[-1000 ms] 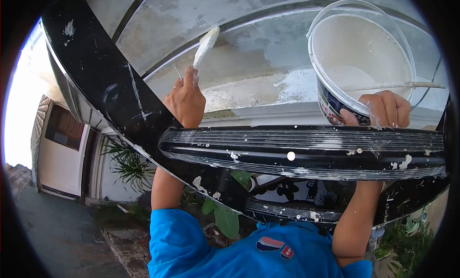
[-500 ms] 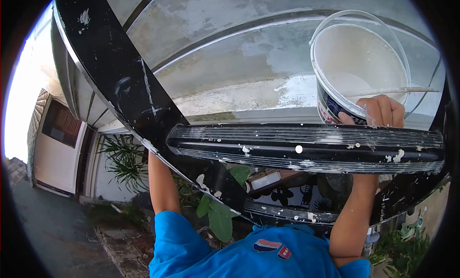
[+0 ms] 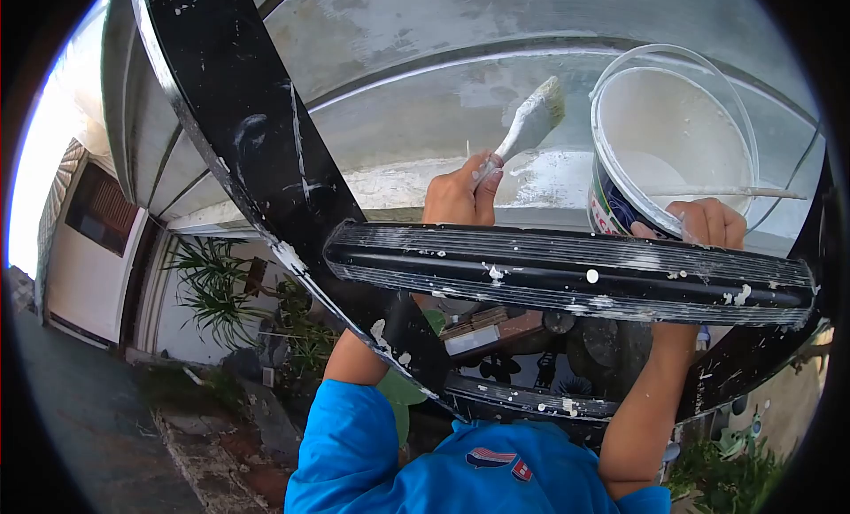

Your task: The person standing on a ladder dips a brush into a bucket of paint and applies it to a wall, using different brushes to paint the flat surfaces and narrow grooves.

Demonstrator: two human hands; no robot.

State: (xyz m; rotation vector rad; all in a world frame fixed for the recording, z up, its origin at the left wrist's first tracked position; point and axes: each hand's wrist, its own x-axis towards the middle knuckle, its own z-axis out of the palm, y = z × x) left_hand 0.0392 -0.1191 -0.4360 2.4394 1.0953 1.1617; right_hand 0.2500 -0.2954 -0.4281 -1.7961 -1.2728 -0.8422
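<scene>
My left hand (image 3: pixel 458 193) is closed around the handle of a paintbrush (image 3: pixel 529 122), whose paint-smeared bristles point up and right, near the wall. My right hand (image 3: pixel 708 224) grips the near rim of a paint bucket (image 3: pixel 609 179) with its fingers folded over the edge. Inside the bucket is white paint (image 3: pixel 649 163), and its wire-like handle (image 3: pixel 753 129) stands raised behind the opening. A thin pale stick (image 3: pixel 761 193) lies across the bucket's mouth beside my right fingers. The black rung in front hides both wrists.
A black ladder with a paint-spattered rung (image 3: pixel 531 264) and wide side rail (image 3: pixel 257 142) stands between my body and the grey wall (image 3: pixel 390 80). A lower rung (image 3: pixel 531 397) is near my chest. Below are plants (image 3: pixel 217 284) and a white door (image 3: pixel 84 257) at left.
My left hand has come up from behind the left rail into view with the paintbrush, left of the bucket. My right hand keeps its hold on the rim. The view has shifted slightly.
</scene>
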